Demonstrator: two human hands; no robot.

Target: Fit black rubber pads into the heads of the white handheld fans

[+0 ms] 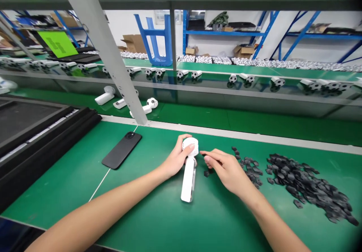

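Observation:
Near the middle of the green table, my left hand (181, 155) is closed around the round head of a white device (188, 180) that looks like a small handheld fan. Its straight handle points toward me. My right hand (226, 167) is just right of the head, thumb and fingers pinching a small black piece (203, 154) close to the head's side. Under those fingers lies a loose black piece (207, 173). Farther right, a small group of black pieces (251, 169) lies beside a larger pile of black pieces (305, 184).
A black phone (121, 150) lies to the left, beyond it a black rack or frame (45, 131). A grey post (113, 56) rises from the table's back edge. Behind it, white devices with football-patterned heads (152, 103) lie on a green conveyor (226, 118). A blue stool (157, 40) stands farther back.

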